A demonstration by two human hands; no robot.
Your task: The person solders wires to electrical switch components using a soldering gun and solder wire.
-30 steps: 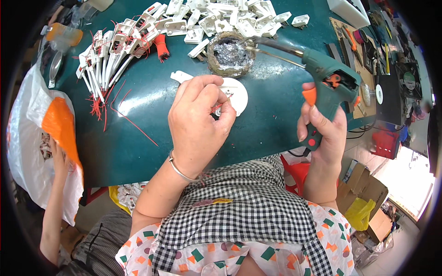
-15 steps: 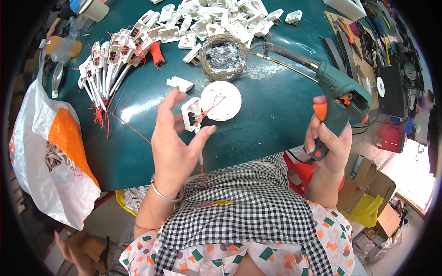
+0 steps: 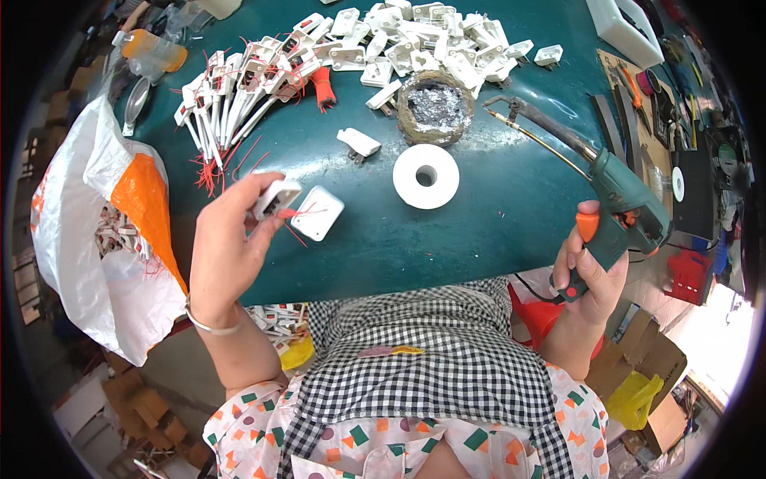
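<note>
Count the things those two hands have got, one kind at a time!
white plastic shells: 2, one pinched in the left hand, the other joined to it by red wires
green soldering gun: 1, gripped in the right hand
Total: 3

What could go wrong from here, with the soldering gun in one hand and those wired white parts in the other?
1. The right hand holds the green soldering gun with its long tip out over the table near the solder spool; a swing might scorch it.
2. The left hand pinches one white housing joined by thin red wires to a second housing; tugging may tear them.
</note>
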